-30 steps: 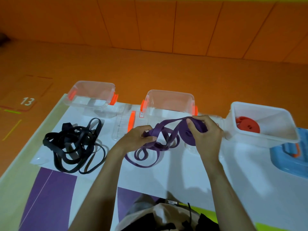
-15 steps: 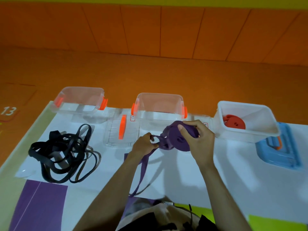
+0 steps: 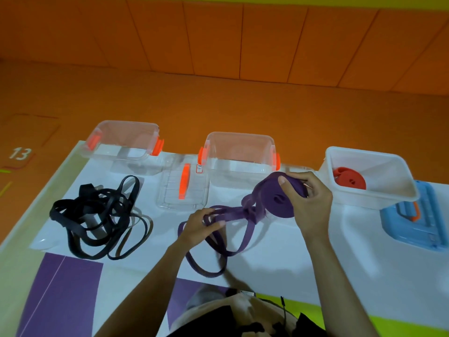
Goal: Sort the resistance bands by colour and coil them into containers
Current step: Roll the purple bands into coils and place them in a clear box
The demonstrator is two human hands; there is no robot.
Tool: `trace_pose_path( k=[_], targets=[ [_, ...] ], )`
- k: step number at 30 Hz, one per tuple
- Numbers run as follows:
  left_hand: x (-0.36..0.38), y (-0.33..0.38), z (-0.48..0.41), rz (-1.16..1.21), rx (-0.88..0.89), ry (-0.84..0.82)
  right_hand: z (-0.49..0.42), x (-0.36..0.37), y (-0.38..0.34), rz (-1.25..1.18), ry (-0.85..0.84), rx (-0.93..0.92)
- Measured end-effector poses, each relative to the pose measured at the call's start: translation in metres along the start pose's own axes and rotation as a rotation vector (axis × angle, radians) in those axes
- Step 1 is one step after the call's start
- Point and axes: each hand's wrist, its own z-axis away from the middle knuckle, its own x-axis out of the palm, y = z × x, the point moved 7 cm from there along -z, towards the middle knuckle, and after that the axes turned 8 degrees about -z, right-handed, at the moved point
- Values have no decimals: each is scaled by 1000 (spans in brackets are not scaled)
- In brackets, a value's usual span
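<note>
My right hand (image 3: 307, 203) grips a partly wound coil of purple band (image 3: 274, 198) in front of the middle clear container (image 3: 239, 139). My left hand (image 3: 200, 223) holds the loose purple strands, which trail in loops (image 3: 218, 254) over the white sheet toward me. A tangle of black bands (image 3: 97, 215) lies at the left, below the left clear container (image 3: 126, 127). The white container (image 3: 379, 198) at the right holds a coiled orange band (image 3: 349, 178).
A clear lid with an orange handle (image 3: 183, 183) lies between the two clear containers. A blue lid (image 3: 418, 222) sits at the far right. The white sheet (image 3: 291, 259) covers a mat with purple and green patches on an orange floor.
The loose purple band has dropped back onto the sheet in wider loops, and my left hand has moved down and left along it. The coil stays in my right hand.
</note>
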Motion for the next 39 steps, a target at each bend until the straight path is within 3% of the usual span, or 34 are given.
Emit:
trace_pose_path(
  k=[2,5,8,11,13,15,17,19,24,29,33,39],
  targets=[
    [-11,-17,7,-82,-30,176,0,-3,2,-14,13,17],
    [-22,-54,20,-144,-298,337,-2,-7,3,-15,28,21],
    [-14,-85,30,-27,-561,249,-3,-10,4,-18,29,25],
    [-6,-91,30,-30,-570,195,-4,-13,6,-10,23,22],
    [-9,-87,33,-108,-584,270,-4,-15,8,-8,23,31],
    [-19,-66,32,-254,-482,426,-4,-16,8,-9,27,39],
    [-21,-33,22,-333,-251,488,-5,-16,6,-25,29,41],
    [-14,-7,9,-385,-119,436,-5,-15,2,-42,27,28],
    [-2,-3,-7,-418,-212,263,-6,-17,-7,-66,46,-1],
    [22,40,3,-376,240,291,-7,-20,-10,-106,61,-14],
    [47,58,10,-558,243,382,-8,-18,-7,-139,72,-1],
    [54,71,7,-782,124,379,-7,-12,-8,-155,69,9]
  ],
)
